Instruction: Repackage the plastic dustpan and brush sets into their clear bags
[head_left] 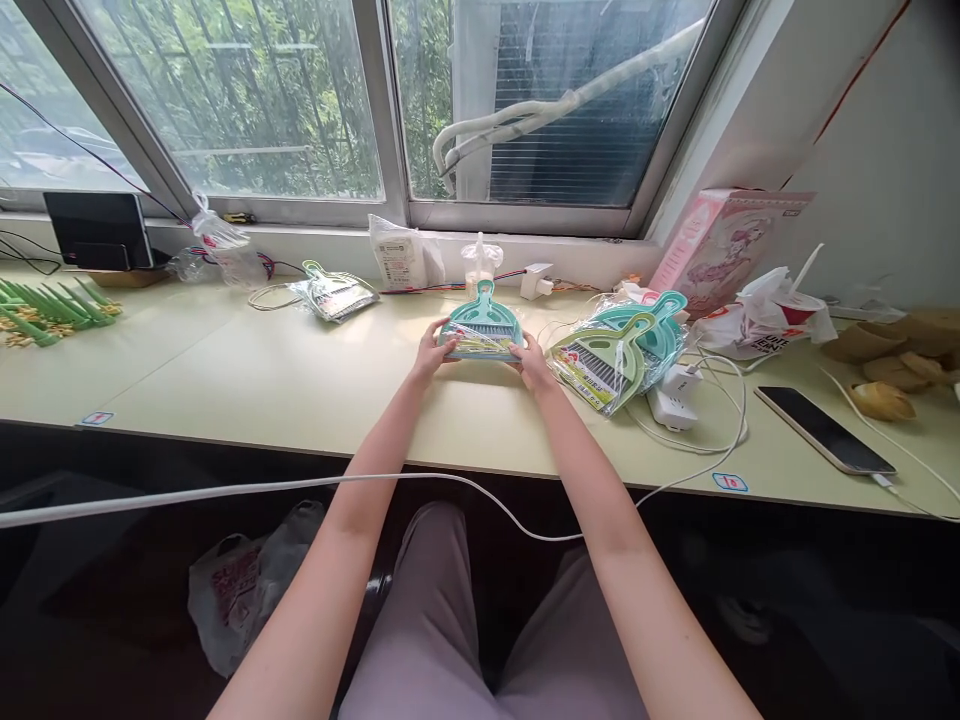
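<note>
My left hand and right hand were closed on the two lower corners of the wrapped teal dustpan set, flat on the surface before me. The slick wrap might have slipped from my grip, or my right elbow nudged the stack of packaged sets just beside it.

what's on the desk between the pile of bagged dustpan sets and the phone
In the head view, white chargers and looping white cable lie between the pile of bagged dustpan sets and the phone.
</note>
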